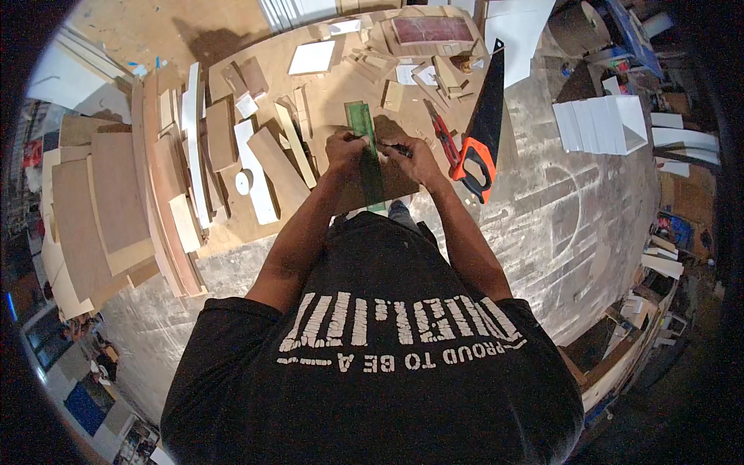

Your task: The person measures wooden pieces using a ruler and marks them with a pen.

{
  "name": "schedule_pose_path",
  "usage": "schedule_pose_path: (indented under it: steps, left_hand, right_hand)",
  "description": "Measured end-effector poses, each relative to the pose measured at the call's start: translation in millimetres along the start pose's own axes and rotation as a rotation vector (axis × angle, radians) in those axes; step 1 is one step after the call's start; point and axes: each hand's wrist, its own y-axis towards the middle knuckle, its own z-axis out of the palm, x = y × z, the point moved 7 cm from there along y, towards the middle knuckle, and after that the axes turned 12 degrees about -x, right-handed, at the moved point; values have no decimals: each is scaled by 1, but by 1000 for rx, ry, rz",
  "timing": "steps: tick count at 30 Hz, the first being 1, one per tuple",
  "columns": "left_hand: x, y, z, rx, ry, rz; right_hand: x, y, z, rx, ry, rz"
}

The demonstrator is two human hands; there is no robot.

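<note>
A green see-through ruler (359, 116) lies lengthwise over a brown board (401, 183) at the table's near edge. My left hand (345, 149) is closed at the ruler's left edge, its fingers pinching or pressing it. Just to the right, my right hand (419, 163) is closed around a slim dark pen-like tool (398, 149), pointed toward the ruler; its exact kind is too small to tell. Beyond my right hand lie a red-and-black hand tool (442, 133) and a handsaw (486, 116) with an orange and black handle.
Wood strips (277, 164) and a white strip (256, 174) lie left of my hands. Long boards (159, 186) are stacked farther left. Offcuts and a dark red block (432, 30) sit at the back. White panels (601, 125) stand at the right on the worn floor (542, 209).
</note>
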Motion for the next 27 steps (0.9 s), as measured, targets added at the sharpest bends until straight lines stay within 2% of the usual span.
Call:
schedule_pose_path:
  steps: [14, 19, 23, 27]
  left_hand:
    - [7, 1, 1, -40, -8, -71]
    - [6, 1, 2, -63, 13, -103]
    - [4, 3, 0, -79, 32, -39]
    - [21, 9, 5, -21, -63, -64]
  right_hand:
    - [1, -21, -2, 27, 79, 1]
    - [-2, -23, -1, -65, 106, -69]
    - [-1, -28, 1, -19, 47, -25]
    - [4, -32, 0, -144, 14, -207]
